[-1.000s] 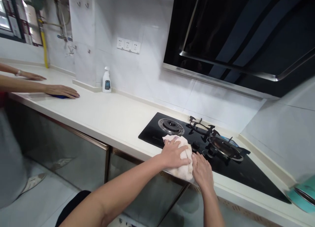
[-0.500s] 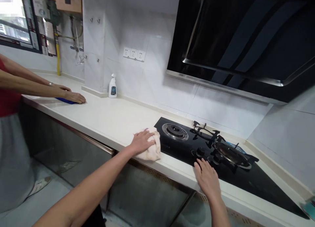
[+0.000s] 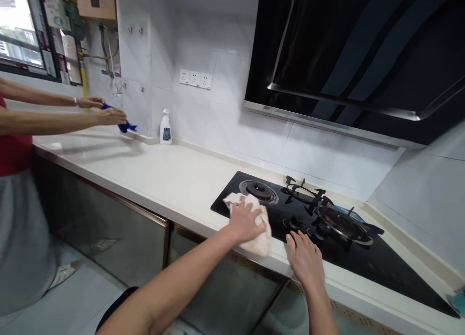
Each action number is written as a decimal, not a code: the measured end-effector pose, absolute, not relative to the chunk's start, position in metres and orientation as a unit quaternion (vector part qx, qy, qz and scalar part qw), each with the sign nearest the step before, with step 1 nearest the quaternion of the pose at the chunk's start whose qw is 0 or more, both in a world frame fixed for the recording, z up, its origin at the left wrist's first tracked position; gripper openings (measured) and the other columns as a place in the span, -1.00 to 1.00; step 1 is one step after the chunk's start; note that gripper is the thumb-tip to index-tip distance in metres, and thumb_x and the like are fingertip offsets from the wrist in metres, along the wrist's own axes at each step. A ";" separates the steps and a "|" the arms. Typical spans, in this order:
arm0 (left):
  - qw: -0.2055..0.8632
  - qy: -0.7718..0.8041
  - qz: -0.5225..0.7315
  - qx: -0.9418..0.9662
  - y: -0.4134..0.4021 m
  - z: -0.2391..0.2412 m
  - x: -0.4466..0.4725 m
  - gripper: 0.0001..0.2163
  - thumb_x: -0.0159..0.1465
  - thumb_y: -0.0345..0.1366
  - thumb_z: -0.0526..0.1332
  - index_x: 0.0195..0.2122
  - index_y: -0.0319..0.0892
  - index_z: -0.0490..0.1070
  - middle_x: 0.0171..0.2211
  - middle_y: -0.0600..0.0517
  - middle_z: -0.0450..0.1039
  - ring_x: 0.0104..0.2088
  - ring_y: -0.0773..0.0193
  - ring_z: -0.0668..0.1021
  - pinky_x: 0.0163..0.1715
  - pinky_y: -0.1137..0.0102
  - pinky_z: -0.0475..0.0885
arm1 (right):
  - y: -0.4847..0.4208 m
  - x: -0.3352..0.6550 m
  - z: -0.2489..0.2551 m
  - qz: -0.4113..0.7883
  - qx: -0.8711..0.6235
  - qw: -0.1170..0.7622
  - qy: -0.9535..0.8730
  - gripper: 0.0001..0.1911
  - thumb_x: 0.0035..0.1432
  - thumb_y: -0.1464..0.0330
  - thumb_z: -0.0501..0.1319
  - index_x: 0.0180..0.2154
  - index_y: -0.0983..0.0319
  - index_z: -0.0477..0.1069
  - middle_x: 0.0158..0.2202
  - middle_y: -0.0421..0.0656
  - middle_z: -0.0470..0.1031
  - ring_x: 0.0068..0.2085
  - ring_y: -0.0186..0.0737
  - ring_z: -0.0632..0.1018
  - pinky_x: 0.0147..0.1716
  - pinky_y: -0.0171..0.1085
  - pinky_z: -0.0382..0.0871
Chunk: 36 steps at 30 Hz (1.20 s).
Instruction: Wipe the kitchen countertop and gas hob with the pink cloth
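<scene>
A pale cloth [image 3: 262, 236] lies bunched under my left hand [image 3: 245, 222], whose fingers grip and press it. It spreads over the front left part of the black gas stove [image 3: 378, 269] and hangs onto the counter's front strip. My right hand [image 3: 306, 257] rests at the stove's front edge, holding nothing, fingers stretched out. Just beyond its fingertips are the control knobs [image 3: 296, 222]. The left burner [image 3: 258, 191] sits behind the cloth with no grate on it. A pot grate [image 3: 301, 193] stands toward the back, and another surrounds the right burner [image 3: 341, 223].
A white spray bottle [image 3: 165, 129] stands by the wall. At left, another person's hands [image 3: 111, 116] hold a blue cloth [image 3: 127, 127] above the counter [image 3: 156, 170]. A black range hood [image 3: 341, 59] overhangs the stove. Wall sockets [image 3: 195, 79] are behind.
My left hand has slid the cloth rightward from the counter onto the stove's left part. My right hand stays put. The other person has lifted the blue cloth off the counter.
</scene>
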<state>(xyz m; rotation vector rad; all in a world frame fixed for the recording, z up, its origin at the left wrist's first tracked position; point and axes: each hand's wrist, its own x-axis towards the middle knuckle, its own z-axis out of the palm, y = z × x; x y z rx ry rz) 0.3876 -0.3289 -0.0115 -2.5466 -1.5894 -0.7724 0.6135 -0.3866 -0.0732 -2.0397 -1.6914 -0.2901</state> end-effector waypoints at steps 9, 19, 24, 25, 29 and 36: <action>-0.011 -0.389 -0.296 -0.872 -0.359 -0.029 0.453 -0.50 0.38 0.05 0.10 0.30 0.10 0.41 0.26 -0.09 0.47 0.42 -0.26 0.26 0.25 -0.17 0.27 | -0.382 0.643 -0.095 -0.090 -0.704 0.286 -0.644 -0.20 0.41 0.03 -0.38 0.19 0.22 0.46 0.33 0.04 0.41 0.41 0.02 0.29 0.37 0.10 0.13; -0.009 -0.407 -0.385 -0.828 -0.376 -0.042 0.371 -0.63 0.32 -0.01 0.25 0.09 0.06 0.59 0.19 -0.02 0.55 0.30 -0.05 0.43 0.28 0.00 0.29 | -0.386 0.636 -0.088 -0.097 -0.714 0.260 -0.643 -0.22 0.37 -0.08 -0.27 0.23 0.12 0.48 0.36 -0.04 0.38 0.41 0.06 0.29 0.39 0.15 0.09; 0.047 -0.493 -0.413 -0.764 -0.367 -0.044 0.306 -0.71 0.34 -0.12 0.21 0.01 0.01 0.61 0.09 -0.04 0.61 0.19 -0.01 0.52 0.22 0.03 0.34 | -0.386 0.635 -0.085 -0.096 -0.714 0.247 -0.648 -0.22 0.34 -0.08 -0.22 0.23 0.16 0.48 0.36 0.01 0.37 0.42 0.11 0.28 0.38 0.18 0.12; 0.064 -0.511 -0.416 -0.749 -0.364 -0.044 0.291 -0.71 0.35 -0.14 0.19 0.01 0.00 0.61 0.07 -0.06 0.62 0.17 -0.03 0.53 0.20 0.02 0.35 | -0.386 0.635 -0.085 -0.095 -0.716 0.247 -0.646 -0.22 0.34 -0.09 -0.21 0.23 0.16 0.48 0.36 0.01 0.36 0.42 0.11 0.28 0.38 0.18 0.12; 0.124 -0.567 -0.418 -0.699 -0.355 -0.044 0.236 -0.68 0.39 -0.16 0.10 -0.01 -0.07 0.60 -0.01 -0.10 0.64 0.09 -0.05 0.57 0.15 0.02 0.36 | -0.387 0.633 -0.083 -0.086 -0.717 0.253 -0.644 -0.20 0.32 -0.11 -0.22 0.24 0.16 0.46 0.37 0.01 0.35 0.42 0.09 0.28 0.39 0.17 0.09; 0.142 -0.622 -0.420 -0.645 -0.352 -0.040 0.223 -0.68 0.41 -0.13 0.06 -0.08 -0.06 0.60 -0.08 -0.09 0.65 0.05 -0.05 0.56 0.15 0.02 0.30 | -0.384 0.628 -0.086 -0.102 -0.724 0.264 -0.629 -0.20 0.32 -0.11 -0.24 0.20 0.14 0.48 0.34 0.00 0.38 0.39 0.10 0.31 0.37 0.19 0.10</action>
